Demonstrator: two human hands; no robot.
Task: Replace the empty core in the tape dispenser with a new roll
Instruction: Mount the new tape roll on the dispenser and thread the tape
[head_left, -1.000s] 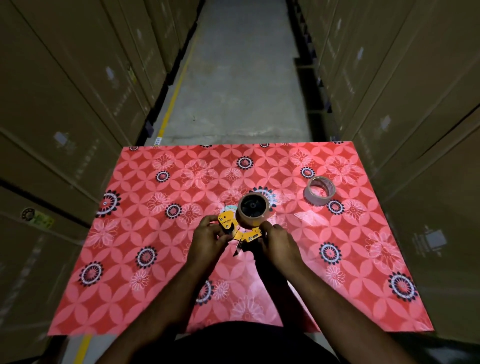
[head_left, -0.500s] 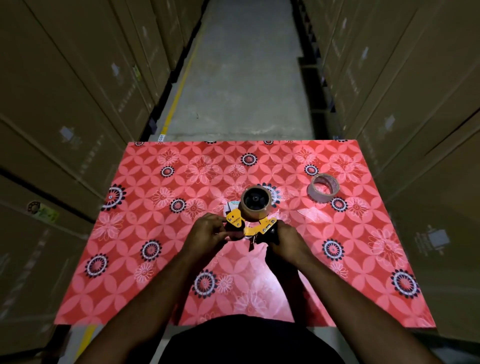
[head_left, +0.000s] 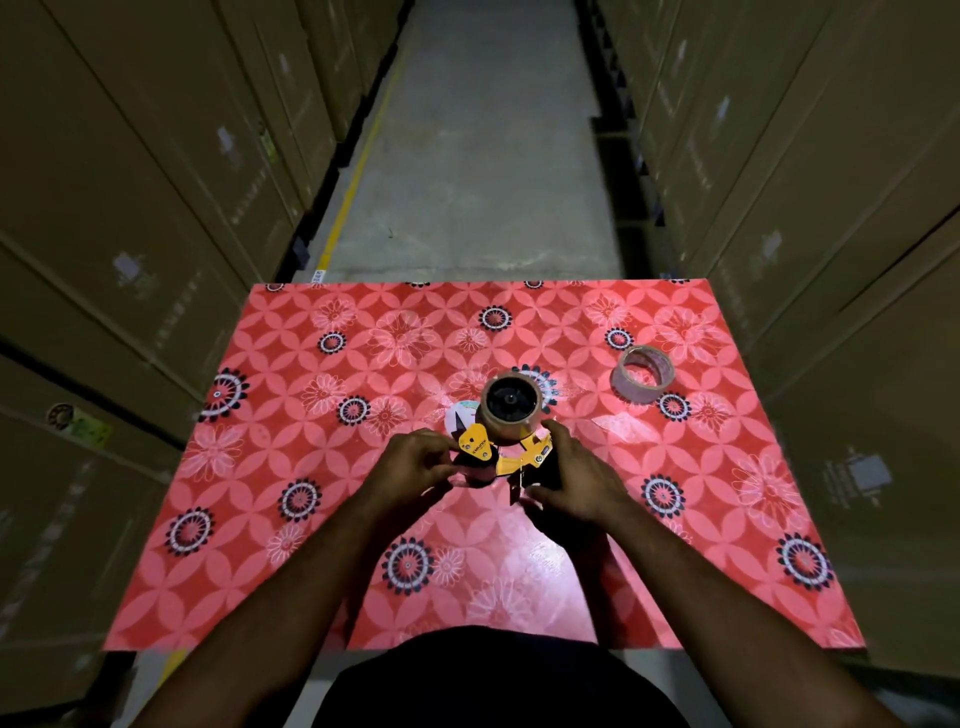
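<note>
A yellow and black tape dispenser (head_left: 511, 452) lies at the middle of the red patterned table (head_left: 311, 519). A brown tape roll (head_left: 511, 404) sits on its black hub at the far end. My left hand (head_left: 410, 475) pinches the dispenser's front end by the yellow flap. My right hand (head_left: 576, 475) grips the black handle side, covering most of it. A second ring of tape, pale and thin-walled (head_left: 641, 373), lies apart on the table at the far right.
Tall stacks of cardboard boxes (head_left: 130, 234) wall in both sides of the table. A concrete aisle (head_left: 483, 156) with a yellow floor line runs away beyond the table's far edge. My dark shirt (head_left: 498, 680) fills the bottom of the view.
Both hands stay on the dispenser with small finger shifts at its front end. The dispenser has turned slightly. The ring at the far right has not moved on the table.
</note>
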